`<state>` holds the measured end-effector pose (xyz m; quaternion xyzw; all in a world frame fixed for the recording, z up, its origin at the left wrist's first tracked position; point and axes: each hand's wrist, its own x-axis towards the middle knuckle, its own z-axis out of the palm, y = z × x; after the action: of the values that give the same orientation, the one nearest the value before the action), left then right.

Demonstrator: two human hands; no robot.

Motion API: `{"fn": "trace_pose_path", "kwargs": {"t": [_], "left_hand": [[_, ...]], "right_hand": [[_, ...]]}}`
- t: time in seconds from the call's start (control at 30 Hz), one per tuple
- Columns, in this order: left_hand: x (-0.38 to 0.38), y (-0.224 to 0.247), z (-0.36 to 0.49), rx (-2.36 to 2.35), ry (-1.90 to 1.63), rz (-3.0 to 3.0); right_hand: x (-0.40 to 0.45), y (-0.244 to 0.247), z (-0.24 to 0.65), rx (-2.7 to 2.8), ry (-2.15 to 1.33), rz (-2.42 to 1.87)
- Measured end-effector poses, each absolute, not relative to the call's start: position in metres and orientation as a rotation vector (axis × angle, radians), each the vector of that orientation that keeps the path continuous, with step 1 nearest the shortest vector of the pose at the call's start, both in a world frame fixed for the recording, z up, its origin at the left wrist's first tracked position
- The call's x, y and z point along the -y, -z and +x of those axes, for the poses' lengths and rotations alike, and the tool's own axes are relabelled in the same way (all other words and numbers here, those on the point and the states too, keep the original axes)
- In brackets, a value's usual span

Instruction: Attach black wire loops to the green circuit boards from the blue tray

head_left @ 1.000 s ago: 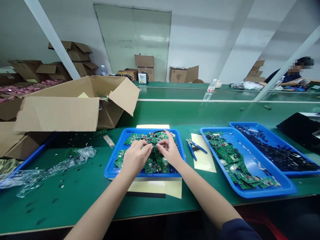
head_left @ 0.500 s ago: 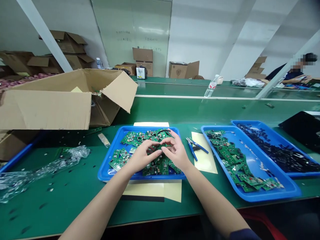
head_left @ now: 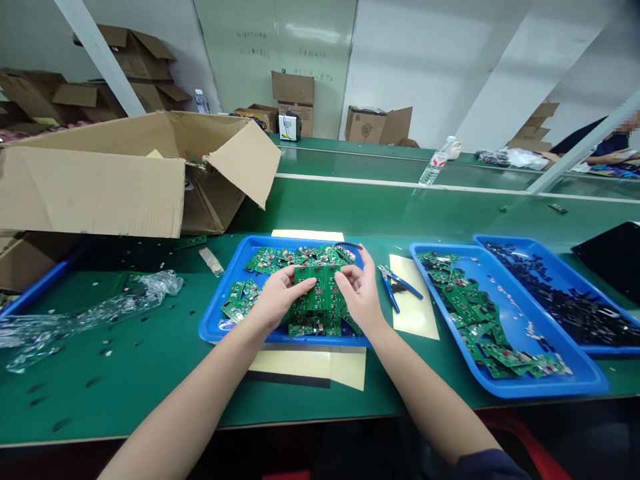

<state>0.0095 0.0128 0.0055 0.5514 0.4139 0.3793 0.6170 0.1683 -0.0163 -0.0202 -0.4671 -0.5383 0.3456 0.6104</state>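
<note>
Above the blue tray [head_left: 210, 327] full of green circuit boards, a green circuit board panel [head_left: 324, 288] is held by its two sides. My left hand [head_left: 280, 293] is closed on its left edge, thumb on top. My right hand [head_left: 363, 293] grips the right edge between thumb and fingers. A thin dark curved piece [head_left: 349, 245] sticks out by the right index fingertip; what it is, I cannot make out. Under the panel lie more boards, partly hidden. Blue-handled cutters [head_left: 397, 287] rest with open handles to the right of my right hand.
Farther right stand a second blue tray [head_left: 540, 313] with circuit boards and a third tray [head_left: 620, 348] with small black parts. A large open carton [head_left: 100, 193] is at the left, with crumpled clear plastic [head_left: 100, 313] before it. A water bottle [head_left: 437, 162] stands behind.
My hands have moved apart, and the panel between them now shows its flat face toward me. The view has tipped slightly downward.
</note>
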Motion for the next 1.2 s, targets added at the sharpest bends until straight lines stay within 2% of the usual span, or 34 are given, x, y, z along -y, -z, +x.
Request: {"fn": "trace_pose_path", "kwargs": {"t": [0.1,0.3,0.53,0.63,0.83,1.0,1.2], "left_hand": [[-0.007,-0.003,0.015,-0.977,-0.921,1.292],[-0.003,-0.004,0.018,-1.202,-0.877,1.701],[0.003,0.001,0.017,-1.399,-1.033,2.055],[0.001,0.001,0.016,-1.385,-1.089,1.915],[0.000,0.000,0.021,-0.977,-0.992,1.409],[0.007,0.002,0.022,-1.151,-0.973,1.822],[0.013,0.005,0.024,-1.280,-0.910,2.003]], "right_hand": [[0.019,0.023,0.167,1.360,-0.802,-1.162],[0.026,0.017,0.167,1.577,-0.441,-1.307],[0.026,0.016,0.166,1.642,-0.223,-1.394],[0.023,0.017,0.172,1.597,-0.266,-1.408],[0.021,0.015,0.177,1.591,-0.208,-1.368],[0.030,0.020,0.164,1.626,-0.582,-1.143],[0.034,0.020,0.157,1.673,-0.402,-1.192]]}}
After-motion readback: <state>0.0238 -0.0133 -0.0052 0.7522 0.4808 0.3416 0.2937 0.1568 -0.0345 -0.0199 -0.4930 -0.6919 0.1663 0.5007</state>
